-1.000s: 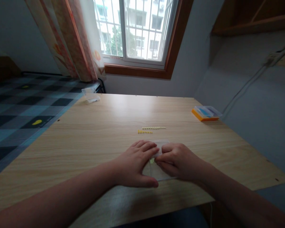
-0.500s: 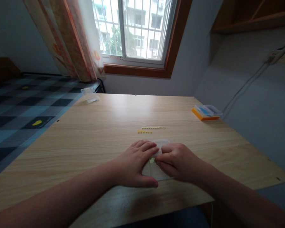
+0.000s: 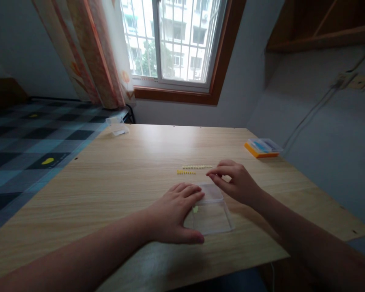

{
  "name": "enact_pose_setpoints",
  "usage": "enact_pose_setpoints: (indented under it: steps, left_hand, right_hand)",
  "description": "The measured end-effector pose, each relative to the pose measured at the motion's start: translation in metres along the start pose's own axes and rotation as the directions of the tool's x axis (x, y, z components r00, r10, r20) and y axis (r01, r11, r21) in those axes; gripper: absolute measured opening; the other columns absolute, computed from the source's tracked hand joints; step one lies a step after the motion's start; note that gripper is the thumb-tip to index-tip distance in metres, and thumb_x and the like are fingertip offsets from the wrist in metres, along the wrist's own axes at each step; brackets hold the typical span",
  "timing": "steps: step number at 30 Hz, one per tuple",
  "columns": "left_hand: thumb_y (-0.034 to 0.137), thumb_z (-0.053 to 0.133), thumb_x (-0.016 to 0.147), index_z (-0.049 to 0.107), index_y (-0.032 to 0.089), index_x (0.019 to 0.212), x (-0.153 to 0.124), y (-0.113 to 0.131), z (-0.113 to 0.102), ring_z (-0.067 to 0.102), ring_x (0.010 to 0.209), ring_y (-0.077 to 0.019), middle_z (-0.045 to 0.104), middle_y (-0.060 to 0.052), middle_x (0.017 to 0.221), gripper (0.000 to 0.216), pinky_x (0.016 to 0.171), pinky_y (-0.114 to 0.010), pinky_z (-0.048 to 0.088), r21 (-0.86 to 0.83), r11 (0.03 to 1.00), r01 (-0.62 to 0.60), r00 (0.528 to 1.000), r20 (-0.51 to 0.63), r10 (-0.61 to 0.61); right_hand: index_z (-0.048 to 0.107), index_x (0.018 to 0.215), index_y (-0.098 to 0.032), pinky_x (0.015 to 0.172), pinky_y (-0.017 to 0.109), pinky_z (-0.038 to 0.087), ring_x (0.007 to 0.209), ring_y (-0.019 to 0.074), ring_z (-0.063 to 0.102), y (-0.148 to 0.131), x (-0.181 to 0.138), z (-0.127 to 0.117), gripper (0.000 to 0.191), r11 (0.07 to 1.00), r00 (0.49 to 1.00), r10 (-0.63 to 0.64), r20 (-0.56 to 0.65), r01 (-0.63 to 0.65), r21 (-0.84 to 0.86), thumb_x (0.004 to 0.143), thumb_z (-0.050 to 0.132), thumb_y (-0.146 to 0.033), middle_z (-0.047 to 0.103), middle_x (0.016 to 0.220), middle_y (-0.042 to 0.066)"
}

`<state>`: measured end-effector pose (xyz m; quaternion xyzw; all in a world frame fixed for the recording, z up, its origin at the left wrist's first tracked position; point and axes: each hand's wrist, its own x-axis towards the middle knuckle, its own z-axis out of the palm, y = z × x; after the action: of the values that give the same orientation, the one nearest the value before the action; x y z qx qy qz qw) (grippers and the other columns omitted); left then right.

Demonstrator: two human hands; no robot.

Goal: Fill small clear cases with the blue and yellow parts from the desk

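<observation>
A clear plastic box [image 3: 214, 219] lies opened out flat before me, with a few tiny pale green pieces [image 3: 195, 209] at its left side. My left hand [image 3: 178, 213] rests over the box's left edge, fingers stretched out and thumb apart. Above the far right part of the box, my right hand [image 3: 234, 180] has thumb and forefinger pinched together; whatever is between the tips is too small to make out. Just left of those fingertips runs a row of tiny pale pieces [image 3: 197, 167]. A shorter row of yellow pieces [image 3: 186, 172] lies in front of it.
An orange box with a clear lid [image 3: 261, 148] stands at the table's far right. Another clear open container [image 3: 117, 126] is at the far left corner. The wooden table [image 3: 124, 174] borders a checked bed [image 3: 48, 138] on the left.
My right hand has lifted out of the clear box and moved away from me, up to the right end of the pale row. The left hand stays on the box.
</observation>
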<state>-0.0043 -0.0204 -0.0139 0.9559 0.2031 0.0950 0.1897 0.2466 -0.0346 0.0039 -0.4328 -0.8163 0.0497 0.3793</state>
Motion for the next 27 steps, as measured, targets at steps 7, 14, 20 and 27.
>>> enact_pose_setpoints:
  steps: [7,14,20,27]
  left_hand:
    - [0.078,0.069,0.075,0.05,0.015,0.149,-0.002,-0.001,0.0,0.044,0.14,-0.0416,0.05,-0.019,0.151,0.099,0.12,-0.057,0.03,-0.002,1.0,0.001,1.0,-0.006,-0.001]
    - [0.073,0.07,0.076,0.053,0.016,0.145,-0.002,-0.002,0.004,0.048,0.136,-0.0404,0.054,-0.017,0.147,0.091,0.12,-0.055,0.029,-0.019,1.0,-0.021,0.998,-0.055,0.019]
    - [0.074,0.069,0.077,0.053,0.015,0.145,-0.002,-0.003,0.007,0.049,0.134,-0.0394,0.056,-0.017,0.145,0.092,0.119,-0.053,0.03,-0.004,0.999,-0.038,0.997,-0.068,0.037]
    - [0.074,0.068,0.077,0.053,0.015,0.146,-0.003,-0.003,0.007,0.049,0.135,-0.0387,0.055,-0.017,0.146,0.092,0.119,-0.052,0.03,0.007,0.999,-0.035,0.997,-0.065,0.035]
  right_hand:
    - [0.083,0.091,-0.023,0.092,0.034,0.043,0.091,0.0183,0.063,0.026,0.068,0.03,0.009,0.978,0.98,0.097,0.172,-0.061,-0.202,0.089,0.074,-0.023,0.074,0.092,0.005]
    - [0.084,0.088,-0.022,0.084,0.029,0.046,0.088,0.0191,0.064,0.034,0.095,0.072,0.012,0.951,0.929,0.2,0.312,-0.107,-0.291,0.087,0.075,-0.029,0.074,0.091,0.007]
    - [0.084,0.087,-0.021,0.081,0.027,0.046,0.086,0.018,0.065,0.04,0.096,0.08,0.01,0.953,0.925,0.193,0.327,-0.098,-0.285,0.086,0.076,-0.027,0.074,0.091,0.007]
    - [0.084,0.093,-0.023,0.087,0.029,0.044,0.091,0.0178,0.062,0.044,0.094,0.081,0.012,0.965,0.948,0.151,0.28,-0.08,-0.25,0.091,0.073,-0.025,0.073,0.095,0.007]
